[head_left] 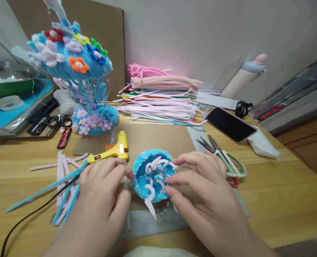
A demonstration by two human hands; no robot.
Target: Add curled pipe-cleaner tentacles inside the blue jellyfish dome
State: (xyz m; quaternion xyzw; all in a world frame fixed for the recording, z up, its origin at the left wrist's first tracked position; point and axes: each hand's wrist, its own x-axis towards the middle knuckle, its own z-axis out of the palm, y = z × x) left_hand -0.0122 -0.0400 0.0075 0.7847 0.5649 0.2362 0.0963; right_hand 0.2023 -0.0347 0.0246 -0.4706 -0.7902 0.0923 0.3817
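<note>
A blue dome made of pipe cleaners (pixel 144 160) lies hollow side up on the brown cardboard, with curled pale-pink pipe cleaners (pixel 151 194) and clear beads inside it. My right hand (pixel 205 194) reaches over its right side, thumb and fingertip pinched on a curled pipe cleaner; the exact grip is partly hidden. At the left rim rests the index fingertip of my left hand (pixel 105 187), its thumb apart and nothing seen in it. Just beyond my left hand lies a yellow glue gun (pixel 117 148).
A finished-looking blue jellyfish with flowers (pixel 75 53) stands back left. Pipe cleaner bundles (pixel 158 94) lie against the wall. Green-handled scissors (pixel 228 160) and a phone (pixel 231 123) are on the right. Cut pipe cleaners (pixel 63 178) and a black cord (pixel 38 210) lie left.
</note>
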